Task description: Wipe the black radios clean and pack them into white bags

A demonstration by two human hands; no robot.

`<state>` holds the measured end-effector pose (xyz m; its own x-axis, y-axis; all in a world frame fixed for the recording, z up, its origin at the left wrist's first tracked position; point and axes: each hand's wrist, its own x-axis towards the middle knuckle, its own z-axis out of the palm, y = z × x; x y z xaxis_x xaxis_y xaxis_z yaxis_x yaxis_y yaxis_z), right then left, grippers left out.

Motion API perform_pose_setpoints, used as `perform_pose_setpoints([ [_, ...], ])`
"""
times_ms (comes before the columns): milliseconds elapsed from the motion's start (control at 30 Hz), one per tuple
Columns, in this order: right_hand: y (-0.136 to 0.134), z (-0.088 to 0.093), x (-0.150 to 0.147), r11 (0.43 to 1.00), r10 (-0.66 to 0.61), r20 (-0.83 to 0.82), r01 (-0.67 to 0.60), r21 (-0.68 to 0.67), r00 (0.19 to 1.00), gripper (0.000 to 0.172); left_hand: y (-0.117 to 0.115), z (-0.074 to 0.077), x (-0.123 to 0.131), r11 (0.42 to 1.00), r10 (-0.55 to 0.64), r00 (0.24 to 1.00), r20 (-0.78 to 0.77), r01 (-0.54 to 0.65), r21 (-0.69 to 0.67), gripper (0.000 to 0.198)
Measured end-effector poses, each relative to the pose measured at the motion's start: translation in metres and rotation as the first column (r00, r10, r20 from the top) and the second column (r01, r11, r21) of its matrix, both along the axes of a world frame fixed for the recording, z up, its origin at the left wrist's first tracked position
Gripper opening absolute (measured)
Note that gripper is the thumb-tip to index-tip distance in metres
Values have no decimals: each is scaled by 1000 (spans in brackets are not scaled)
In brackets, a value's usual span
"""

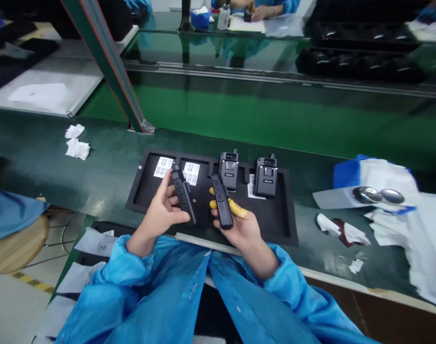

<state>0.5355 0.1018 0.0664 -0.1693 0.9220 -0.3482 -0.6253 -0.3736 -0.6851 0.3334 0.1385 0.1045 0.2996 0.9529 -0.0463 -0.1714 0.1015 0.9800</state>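
A black handheld radio (183, 195) is held on its side between the thumb and fingers of my left hand (161, 210). Another black radio (222, 203) stands tilted in my right hand (242, 228), which has yellow covers on some fingers. Both are above a black foam tray (293, 210) with compartments. In the tray's right half lie a radio (229, 170) and, farther right, another radio (266, 177), each with a short antenna at the top. White label sheets (163, 167) show in the left compartments, and one is partly hidden under the rightmost radio.
A metal post (114, 71) rises behind the tray's left end. Crumpled tissues (77, 149) lie at left. At right are a blue box (347, 173) with white cloths and a clear bag with round metal parts. A person's hands (263, 13) work across the bench.
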Motion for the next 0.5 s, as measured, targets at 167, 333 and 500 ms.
perform_pose_setpoints([
  [167, 2, 0, -2, 999, -25, -26, 24, -36, 999, 21, 0, 5, 2, 996, 41, 997, 67, -36, -77, 120],
  [333, 13, 7, -10, 986, -166, -67, 164, -35, 984, 11, 12, 9, 5, 932, 111, 979, 171, -43, -360, 64],
  [500, 27, 17, -18, 983, -182, -102, 178, -45, 978, 7, 21, 16, 3, 884, 217, 947, 239, -86, -460, 47],
])
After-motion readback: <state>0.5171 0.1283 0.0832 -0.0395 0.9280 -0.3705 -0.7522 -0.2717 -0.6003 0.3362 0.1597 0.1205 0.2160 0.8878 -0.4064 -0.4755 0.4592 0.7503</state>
